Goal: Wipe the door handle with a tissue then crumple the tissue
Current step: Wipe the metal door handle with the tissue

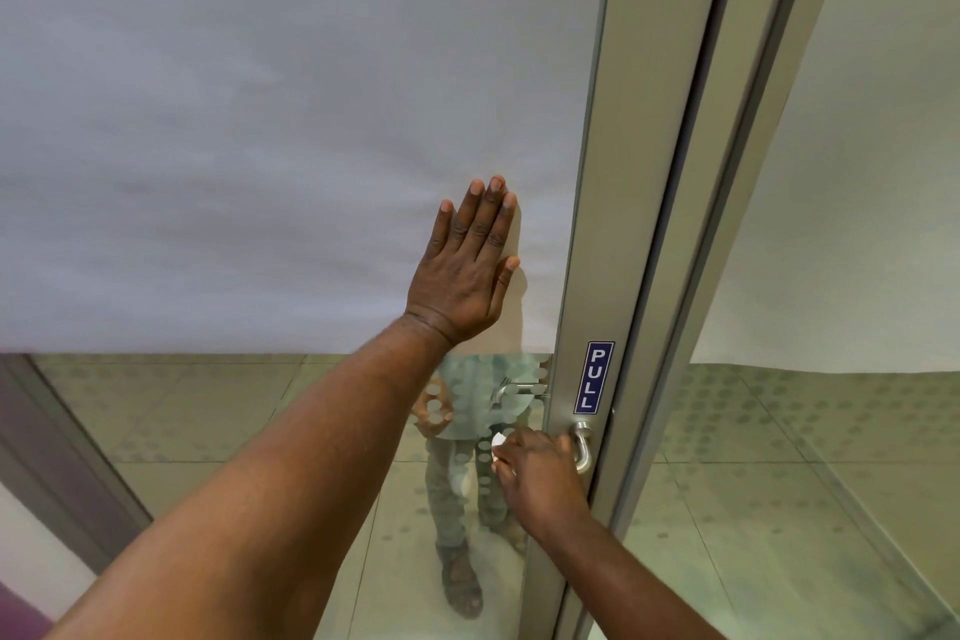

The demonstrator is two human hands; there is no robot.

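Looking down from the head camera, the only view there is, the right hand [540, 470] is clenched around the grip of the door handle [583, 447], with a white tissue [498, 443] bunched between palm and metal; only a small corner of the tissue peeks out at the left side of the fist. The handle is a brushed lever fixed to the door's metal frame [597, 224] just below a blue PULL sign [594, 377]. Its neck comes out of the frame, bends in a curve, and the grip then runs leftward along the door face, so the long axis lies roughly across the picture, from the frame toward the glass panel [260, 120]. That axis is what the wiping stroke turns on: the fist sits on the grip to the left of the bend, so the bare curve and neck lie to its right, toward the frame, and have yet to be covered by the tissue as things stand. The left hand [467, 265] is released and flat, fingers together and pointing up, pressed on the frosted part of the glass well above and a little left of the handle; it seems to steady the door. The right hand is the nearer by far, already on the handle, so it is likely the one to slide along the lever. How much of the tissue is wrapped under the fingers cannot be told.
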